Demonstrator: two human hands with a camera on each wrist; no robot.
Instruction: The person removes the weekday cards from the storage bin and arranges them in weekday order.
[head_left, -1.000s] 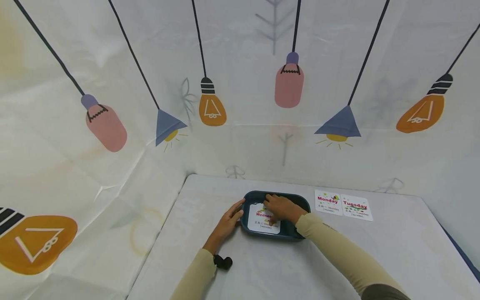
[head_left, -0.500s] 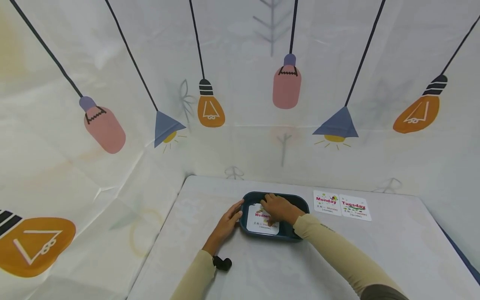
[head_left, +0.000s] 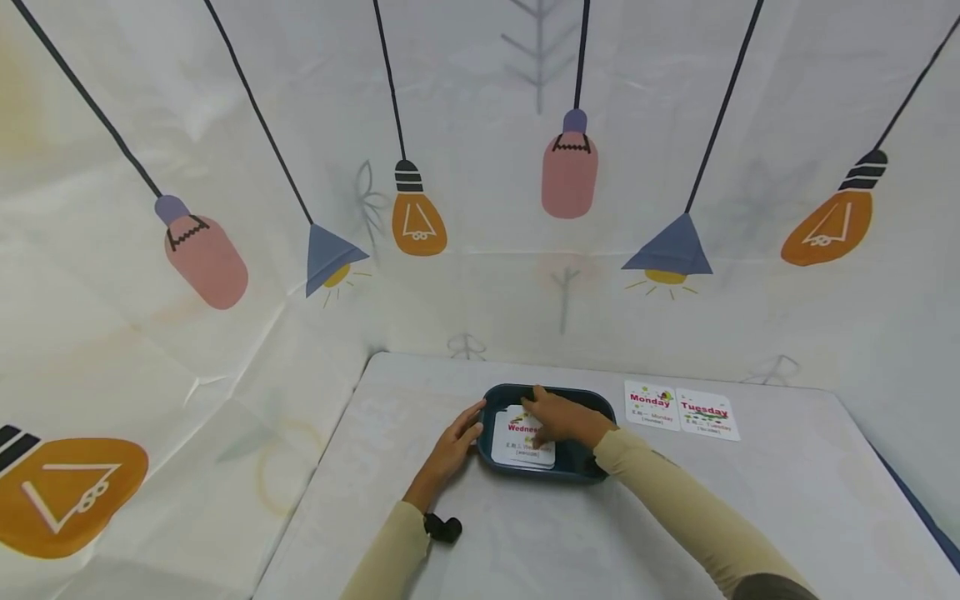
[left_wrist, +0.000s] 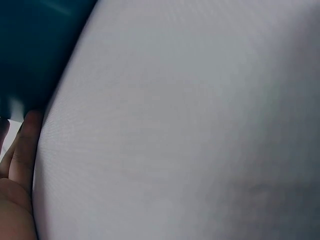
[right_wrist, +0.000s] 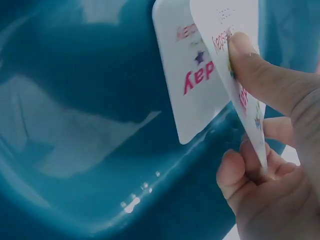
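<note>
In the dark teal tray (head_left: 577, 460) lies a white card printed "Wednesday" (head_left: 512, 442). My right hand (head_left: 564, 418) pinches this card, thumb on the printed face and fingertips behind its edge. The right wrist view shows the held card (right_wrist: 225, 25) tilted up, apart at its edge from another white card (right_wrist: 182, 85) with pink "day" lettering beneath. My left hand (head_left: 452, 450) rests at the tray's left end, fingers extended along the outer wall. In the left wrist view, its fingers (left_wrist: 25, 145) touch the teal wall.
A "Monday" card (head_left: 651, 406) and a "Tuesday" card (head_left: 708, 414) lie side by side to the right of the tray on the white-covered table (head_left: 675, 475). A pale wall covering with printed lamps (head_left: 570, 171) rises behind the table.
The Wednesday card has shifted slightly under my right hand, and the edge of a card beneath it now shows. My left hand stays at the tray's end.
</note>
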